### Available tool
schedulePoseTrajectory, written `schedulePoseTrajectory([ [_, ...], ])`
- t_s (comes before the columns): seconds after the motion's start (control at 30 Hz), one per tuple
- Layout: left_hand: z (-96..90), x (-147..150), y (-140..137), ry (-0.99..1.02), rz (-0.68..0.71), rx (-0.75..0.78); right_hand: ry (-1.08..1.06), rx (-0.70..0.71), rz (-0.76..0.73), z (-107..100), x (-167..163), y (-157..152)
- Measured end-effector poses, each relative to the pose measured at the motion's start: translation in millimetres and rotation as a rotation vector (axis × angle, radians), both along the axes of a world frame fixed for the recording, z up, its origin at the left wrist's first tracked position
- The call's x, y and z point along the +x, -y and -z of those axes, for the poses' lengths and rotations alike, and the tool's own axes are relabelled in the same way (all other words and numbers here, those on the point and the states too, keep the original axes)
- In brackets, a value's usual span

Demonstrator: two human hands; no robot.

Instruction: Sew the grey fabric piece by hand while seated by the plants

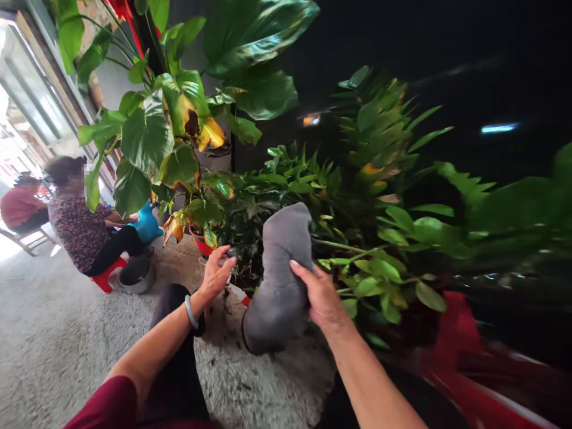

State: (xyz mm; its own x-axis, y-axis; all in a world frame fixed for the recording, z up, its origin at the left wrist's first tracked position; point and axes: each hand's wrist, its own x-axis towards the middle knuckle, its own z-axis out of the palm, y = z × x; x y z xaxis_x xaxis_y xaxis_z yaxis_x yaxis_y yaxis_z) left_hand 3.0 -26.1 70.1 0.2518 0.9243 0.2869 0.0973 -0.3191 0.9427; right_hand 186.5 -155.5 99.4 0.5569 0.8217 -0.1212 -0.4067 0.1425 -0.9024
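Head view: potted plants crowd the far edge of the floor [67, 357], with a broad-leaved plant [147, 137] in a red pot [201, 241] ahead and to the left, and leafy branches [379, 268] coming close beside the right hand [322, 292]. A grey boot-shaped piece [286, 262] hangs in front of this greenery, between the two hands and above the floor, hiding some of the leaves behind it. The right hand's fingers grasp its right side, the thumb lying across the near face. The left hand [217, 277] is to the left of the piece, near but apart from it, its fingers released, parted and half curled; a bracelet [191, 313] circles that wrist. The piece's long axis runs close to upright, its blunt top leaning slightly right and its wider, dark-edged lower end bending to the left, toward the person's knee. Further left, a seated person [78, 226] is on a red stool [105, 277] next to a grey basin [137, 275], with another person [24, 205] behind. The floor is rough, pale concrete; bright light enters at the left, while a dark wall [402, 36] rises behind the plants.
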Motion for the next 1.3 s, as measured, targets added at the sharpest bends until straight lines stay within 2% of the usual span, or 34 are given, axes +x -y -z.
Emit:
schedulePoseTrajectory([
  [0.1, -23.1, 22.1, -27.1, -0.04, -0.035, 0.08, 0.121, -0.157, -0.076, 14.6, -6.4, -2.9],
  [0.17, -33.2, 34.7, -51.5, -0.119, -0.096, 0.083, 0.198, -0.188, -0.105, 18.1, -5.0, 3.1],
  [0.23, -34.7, 43.0, -73.0, -0.216, -0.167, 0.06, 0.188, -0.1, -0.06, 12.7, -0.3, 10.6],
  [0.33, -20.5, 47.7, -86.4, -0.224, -0.162, -0.098, 0.087, 0.085, 0.092, -4.0, 3.3, 11.5],
  [0.4, -5.1, 47.5, -81.5, -0.16, -0.116, -0.214, 0.048, 0.153, 0.152, -11.8, -1.9, 2.1],
  [0.47, 9.3, 46.1, -70.6, -0.085, -0.072, -0.29, 0.032, 0.156, 0.119, -13.0, -12.4, -9.6],
  [0.57, 21.5, 43.9, -56.7, 0.055, 0.032, -0.396, 0.081, 0.03, -0.115, -7.4, -26.5, -14.3],
  [0.63, 22.8, 43.0, -53.7, 0.137, 0.068, -0.448, 0.193, -0.066, -0.33, -6.3, -27.1, -4.1],
  [0.7, 21.2, 42.4, -54.4, 0.178, 0.061, -0.465, 0.282, -0.082, -0.459, -11.6, -19.8, 10.5],
  [0.77, 19.4, 41.9, -54.9, 0.197, 0.065, -0.473, 0.261, -0.024, -0.404, -20.9, -10.0, 19.0],
  [0.87, 18.6, 42.3, -50.8, 0.202, 0.104, -0.493, 0.137, 0.069, -0.117, -28.2, -4.6, 9.0],
  [0.93, 18.7, 43.6, -46.0, 0.197, 0.123, -0.497, 0.101, 0.076, -0.011, -22.4, -10.3, -5.4],
  [0.97, 18.6, 44.3, -43.8, 0.196, 0.133, -0.498, 0.109, 0.05, -0.019, -17.0, -14.5, -10.8],
  [1.03, 17.9, 44.7, -40.9, 0.198, 0.151, -0.5, 0.169, -0.041, -0.142, -5.2, -21.9, -12.7],
  [1.1, 17.3, 42.8, -39.8, 0.21, 0.15, -0.504, 0.282, -0.121, -0.329, 2.3, -23.5, -2.4],
  [1.17, 17.6, 38.8, -39.1, 0.234, 0.131, -0.521, 0.365, -0.122, -0.452, 2.0, -18.5, 12.6],
  [1.23, 18.9, 34.5, -37.5, 0.251, 0.115, -0.537, 0.325, -0.058, -0.372, -3.9, -10.3, 21.0],
  [1.3, 20.3, 32.2, -34.8, 0.249, 0.099, -0.548, 0.201, 0.023, -0.136, -9.5, -4.1, 16.1],
])
